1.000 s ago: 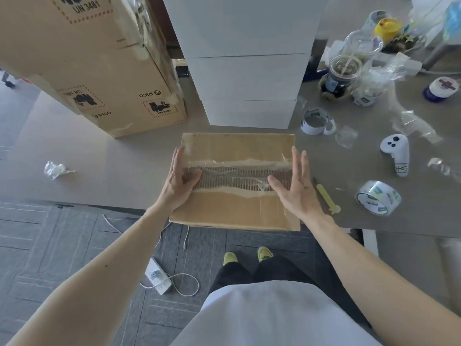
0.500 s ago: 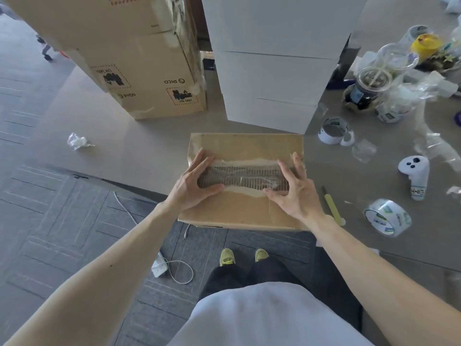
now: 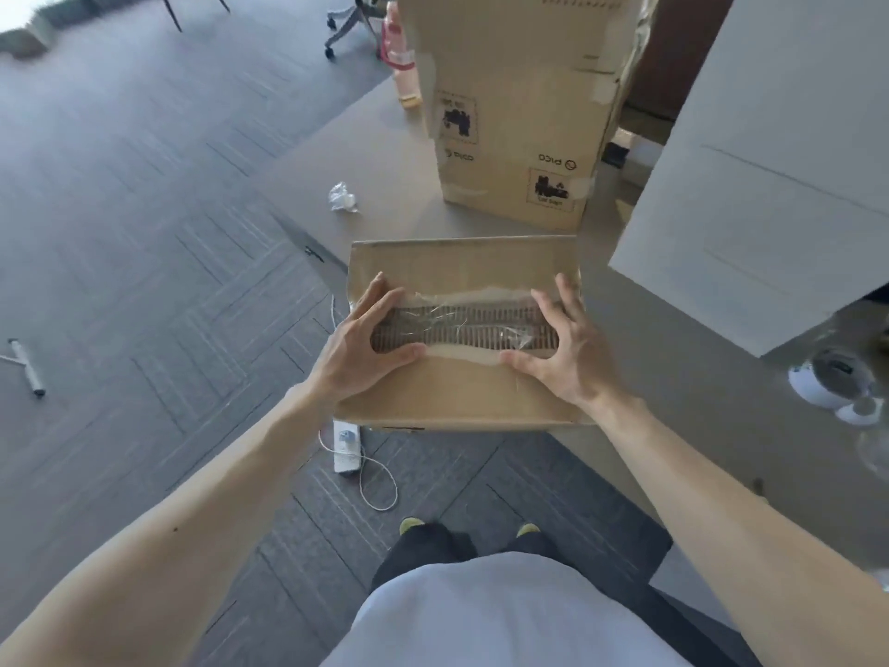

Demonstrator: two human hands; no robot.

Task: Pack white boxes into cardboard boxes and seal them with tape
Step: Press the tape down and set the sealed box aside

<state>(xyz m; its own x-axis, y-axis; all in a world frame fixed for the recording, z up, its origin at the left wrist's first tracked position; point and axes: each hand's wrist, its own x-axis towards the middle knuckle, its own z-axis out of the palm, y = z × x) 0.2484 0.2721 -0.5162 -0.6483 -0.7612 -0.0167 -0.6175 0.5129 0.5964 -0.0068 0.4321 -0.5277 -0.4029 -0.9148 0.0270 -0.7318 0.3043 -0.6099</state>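
Note:
A flat brown cardboard box point(image 3: 462, 267) lies at the near edge of the grey table point(image 3: 380, 151), its front overhanging the floor. A torn strip with wrinkled clear tape runs across its top. My left hand point(image 3: 365, 349) grips the strip's left end and my right hand point(image 3: 567, 358) grips its right end. On both hands the fingers are spread and the thumbs press on the top. A stack of white boxes point(image 3: 769, 185) stands to the right, just behind the box.
Tall stacked cardboard boxes point(image 3: 519, 113) stand behind the flat box. A crumpled plastic scrap point(image 3: 342, 198) lies at the table's left, a pink bottle point(image 3: 404, 65) further back, a tape roll point(image 3: 832, 377) at the right. A power strip point(image 3: 347, 445) lies on the floor below.
My view has swung left, so the clutter on the right has left the frame. My hands have slid outward to the ends of the torn strip, and the box sits nearer the table's corner.

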